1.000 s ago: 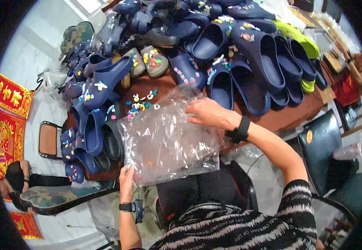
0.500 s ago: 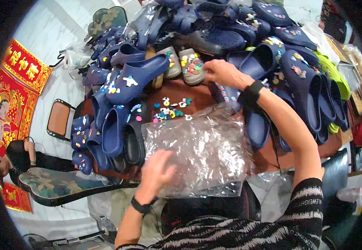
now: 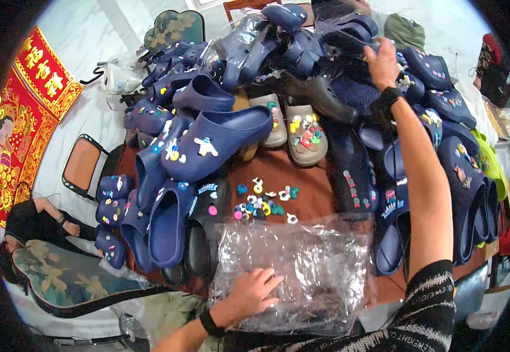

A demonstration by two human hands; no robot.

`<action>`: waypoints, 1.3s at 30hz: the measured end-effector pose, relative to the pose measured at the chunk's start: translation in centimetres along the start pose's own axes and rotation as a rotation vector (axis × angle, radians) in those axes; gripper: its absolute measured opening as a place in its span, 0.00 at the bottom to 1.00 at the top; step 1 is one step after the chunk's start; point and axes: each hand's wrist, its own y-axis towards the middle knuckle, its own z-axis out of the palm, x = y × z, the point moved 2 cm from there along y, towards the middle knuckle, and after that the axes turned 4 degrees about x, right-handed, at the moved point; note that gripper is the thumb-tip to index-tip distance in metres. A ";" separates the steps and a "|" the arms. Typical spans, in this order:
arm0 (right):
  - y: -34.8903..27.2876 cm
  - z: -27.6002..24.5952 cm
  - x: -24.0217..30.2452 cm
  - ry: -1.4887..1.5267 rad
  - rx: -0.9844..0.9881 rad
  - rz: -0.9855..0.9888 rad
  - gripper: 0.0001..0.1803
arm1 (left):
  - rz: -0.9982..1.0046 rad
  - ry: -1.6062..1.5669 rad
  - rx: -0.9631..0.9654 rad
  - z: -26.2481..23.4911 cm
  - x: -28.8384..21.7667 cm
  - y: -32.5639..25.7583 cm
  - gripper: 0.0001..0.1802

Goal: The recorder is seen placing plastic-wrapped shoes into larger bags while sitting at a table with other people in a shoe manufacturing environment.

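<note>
My left hand (image 3: 256, 291) rests on a clear plastic bag (image 3: 307, 258) at the table's near edge, its fingers spread and holding nothing. My right hand (image 3: 382, 66) is stretched to the far side, over the heap of navy clogs (image 3: 348, 35). Its thumb and fingers look apart, and no held thing shows, though part of the grip is turned away. Between the two hands stands a pair of beige clogs; the right-hand beige clog (image 3: 306, 149) is crowded with colourful charms. Just beyond the bag lies a small pile of loose shoe charms (image 3: 259, 206).
Decorated navy clogs (image 3: 211, 144) are stacked on the left, with more navy clogs (image 3: 463, 188) and lime-green clogs (image 3: 489, 164) on the right. Brown cloth (image 3: 310, 190) covers the table. A person's arm (image 3: 61, 217) shows at the left, beside a patterned chair (image 3: 73, 276).
My right hand has gone from beside the beige clogs to the far navy heap. My left hand has settled onto the plastic bag. The view has shifted.
</note>
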 end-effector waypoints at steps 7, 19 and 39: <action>2.8 3.2 -2.0 -0.283 0.443 -0.027 0.22 | -0.087 -0.029 0.061 -0.2 0.7 0.8 0.30; 9.9 3.2 0.3 0.235 0.062 -0.101 0.16 | -0.001 -0.007 -0.145 0.0 1.1 0.5 0.26; -2.6 -24.7 15.3 1.012 0.750 0.232 0.10 | 0.122 -1.218 -0.175 -7.6 -2.0 4.4 0.58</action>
